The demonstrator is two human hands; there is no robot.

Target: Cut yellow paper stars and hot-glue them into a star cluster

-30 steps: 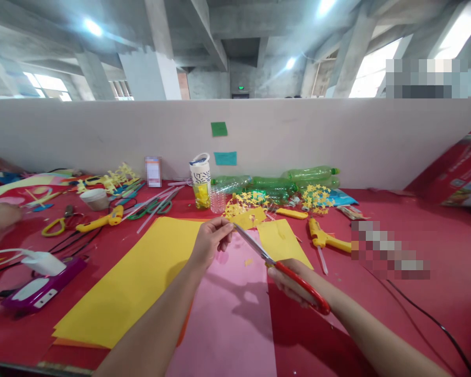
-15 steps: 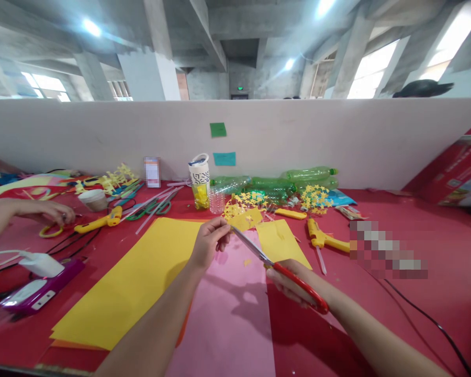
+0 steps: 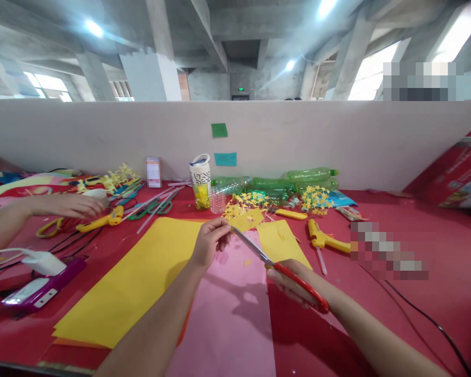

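Left hand (image 3: 211,242): grip pressed together at the blade tips; any pinched piece too small to tell. Right hand (image 3: 286,288): grip closed on scissors (image 3: 264,257), between the table's (image 3: 380,319) near and far edges. Step: apparently fine snipping; next move calls for steady fingertips.

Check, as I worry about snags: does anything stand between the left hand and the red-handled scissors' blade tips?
Nothing visible does: the left hand is right by the tips of the scissors, though contact is unclear.
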